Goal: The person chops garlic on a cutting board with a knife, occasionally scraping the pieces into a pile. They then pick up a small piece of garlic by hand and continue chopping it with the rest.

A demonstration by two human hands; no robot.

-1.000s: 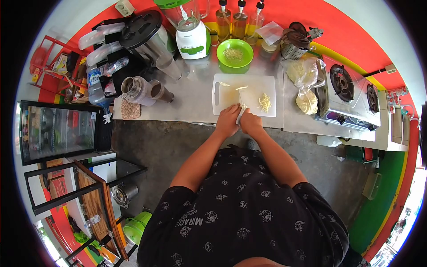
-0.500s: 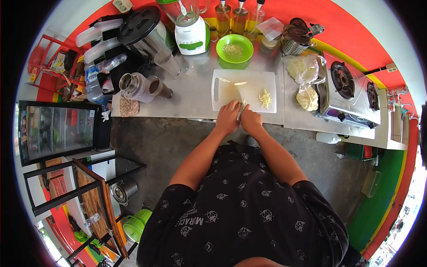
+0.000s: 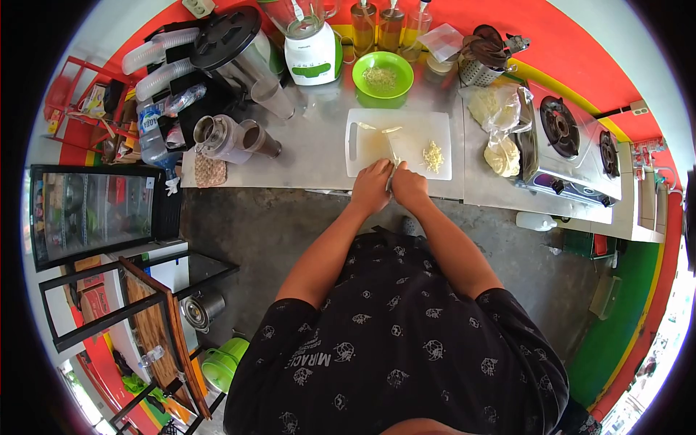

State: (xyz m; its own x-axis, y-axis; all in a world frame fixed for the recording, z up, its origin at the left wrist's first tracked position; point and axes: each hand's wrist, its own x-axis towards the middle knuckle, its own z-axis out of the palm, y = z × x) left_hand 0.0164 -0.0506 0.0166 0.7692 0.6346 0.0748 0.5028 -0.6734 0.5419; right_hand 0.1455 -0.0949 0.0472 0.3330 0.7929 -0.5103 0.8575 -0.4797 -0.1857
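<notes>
In the head view, a knife (image 3: 393, 151) is being gripped by the clenched right hand (image 3: 410, 187) at the near edge of a white cutting board (image 3: 420, 127), with the blade lying across the board. The left hand (image 3: 372, 185) is being pressed down just beside it with curled fingers. Whether anything is being grasped under them cannot be told. Pale shreds (image 3: 433, 156) are being kept in a small pile on the board. More chopped bits are being held in a green bowl (image 3: 382, 97) behind it. Amber liquid is being held in three bottles (image 3: 363, 29), and pale yellowish lumps in plastic bags (image 3: 502, 156).
</notes>
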